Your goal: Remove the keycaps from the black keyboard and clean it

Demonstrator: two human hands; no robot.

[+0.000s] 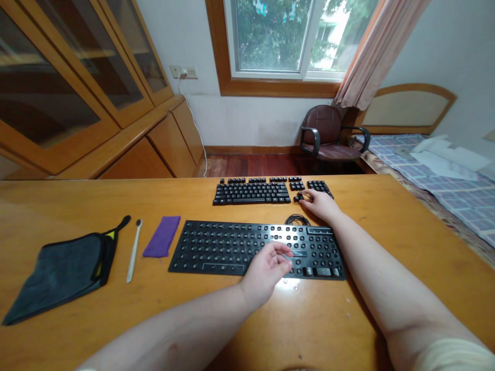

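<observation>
While left hand point(265, 270) is loosely parted over keyboard point(222, 245), right hand point(320, 205) at keycaps point(296, 198) beyond, pinch unclear

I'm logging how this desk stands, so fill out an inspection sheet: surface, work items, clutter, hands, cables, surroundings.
Surface: wooden desk, with small pale specks or glints near the keyboard base.
Work items: keyboard base mostly bare of keycaps; loose keycaps laid out beyond it.
Clutter: gray cloth, toothbrush and purple cloth, left of the base.
Hands: left hand over the base, nothing visibly held; right hand at a small keycap cluster, grip unclear.
Cables: coiled black cable behind the base; white cord hanging from a wall outlet.
Surroundings: cabinet, window, chair, bed.
</observation>
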